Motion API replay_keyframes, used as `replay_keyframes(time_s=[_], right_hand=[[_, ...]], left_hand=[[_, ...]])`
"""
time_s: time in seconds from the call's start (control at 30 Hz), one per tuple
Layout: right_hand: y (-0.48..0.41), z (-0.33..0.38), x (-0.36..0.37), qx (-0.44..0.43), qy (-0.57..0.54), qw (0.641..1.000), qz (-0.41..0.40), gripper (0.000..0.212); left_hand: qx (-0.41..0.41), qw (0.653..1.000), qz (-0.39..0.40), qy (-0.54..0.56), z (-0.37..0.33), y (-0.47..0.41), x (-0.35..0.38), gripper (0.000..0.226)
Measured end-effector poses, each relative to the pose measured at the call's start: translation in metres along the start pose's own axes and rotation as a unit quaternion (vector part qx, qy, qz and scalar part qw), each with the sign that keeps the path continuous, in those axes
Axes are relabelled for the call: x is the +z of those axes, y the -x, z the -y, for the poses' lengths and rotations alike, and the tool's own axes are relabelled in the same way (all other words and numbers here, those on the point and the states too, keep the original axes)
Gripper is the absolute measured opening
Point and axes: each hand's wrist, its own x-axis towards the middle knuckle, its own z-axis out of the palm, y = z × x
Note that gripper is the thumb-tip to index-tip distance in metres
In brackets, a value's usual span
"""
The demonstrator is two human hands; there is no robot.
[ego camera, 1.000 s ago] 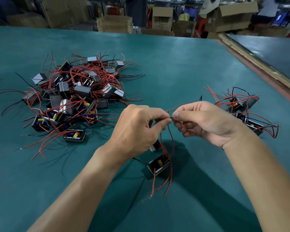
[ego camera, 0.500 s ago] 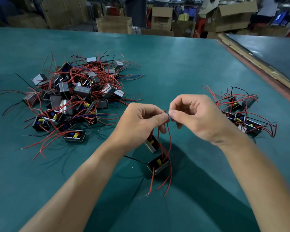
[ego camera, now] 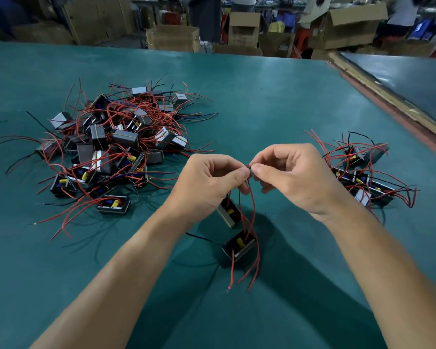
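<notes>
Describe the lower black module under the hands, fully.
Small black open-topped box, tilted, with a yellow part inside and a pale band along its side. Red wires rise from it towards the pinch of left hand and right hand; others trail down. A black wire runs left. Hanging or resting on the green table: cannot tell.

The surface (ego camera: 262, 102) has a matt teal covering, smooth with faint scuffs. The red wires (ego camera: 253, 207) wear slick plastic insulation with a slight gloss. The hanging module (ego camera: 240, 245) looks like black plastic with a dull silvery metal band and a glossy yellow part inside. The pile of modules (ego camera: 125, 138) at left looks alike. The far boxes (ego camera: 173, 37) are plain matt brown cardboard.
</notes>
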Motion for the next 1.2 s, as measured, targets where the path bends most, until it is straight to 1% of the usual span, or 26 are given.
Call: replay_keyframes(time_s=[0.23,0.33,0.43,0.5,0.53,0.6,0.7,0.73,0.8,0.87,0.97,1.07,1.2], right_hand=[[0.001,0.003,0.0,-0.058,0.053,0.997,0.003,0.013],[0.002,0.002,-0.001,-0.081,0.071,0.994,0.007,0.014],[0.003,0.001,0.003,-0.15,0.164,0.975,-0.018,0.012],[0.003,0.001,0.004,-0.18,0.192,0.964,-0.035,0.009],[0.003,0.001,0.003,-0.174,0.185,0.966,-0.039,0.009],[0.002,0.0,0.0,-0.131,0.147,0.98,-0.038,0.009],[0.001,-0.001,-0.001,-0.071,0.128,0.989,-0.028,0.005],[0.001,-0.001,0.0,-0.058,0.132,0.989,-0.017,0.008],[0.002,-0.001,0.002,-0.032,0.135,0.99,0.023,0.023],[0.004,-0.001,0.004,-0.014,0.155,0.985,0.071,0.034],[0.004,-0.001,0.004,-0.007,0.181,0.977,0.113,0.025],[0.003,-0.002,0.002,0.003,0.179,0.977,0.115,0.028],[0.003,-0.003,0.002,0.022,0.172,0.981,0.089,0.024]], left_hand=[[-0.076,0.996,0.03,0.034,-0.006,-0.001,-0.003,0.026],[-0.125,0.989,0.059,0.049,-0.009,-0.001,-0.006,0.031],[-0.193,0.974,0.077,0.091,-0.008,-0.002,-0.008,0.037],[-0.21,0.969,0.076,0.105,-0.006,-0.002,-0.009,0.037],[-0.205,0.97,0.075,0.105,-0.006,-0.003,-0.009,0.036],[-0.182,0.976,0.063,0.098,-0.006,-0.003,-0.008,0.03],[-0.141,0.986,0.017,0.087,-0.004,-0.003,-0.005,0.021],[-0.127,0.988,0.001,0.086,-0.003,-0.003,-0.005,0.017],[-0.105,0.99,-0.027,0.088,-0.002,-0.003,-0.004,0.014],[-0.095,0.99,-0.05,0.092,-0.003,-0.004,-0.004,0.015],[-0.083,0.99,-0.077,0.085,-0.003,-0.004,-0.004,0.019],[-0.072,0.991,-0.103,0.046,-0.002,-0.005,-0.003,0.021],[-0.08,0.99,-0.119,-0.004,0.001,-0.006,-0.002,0.027]])
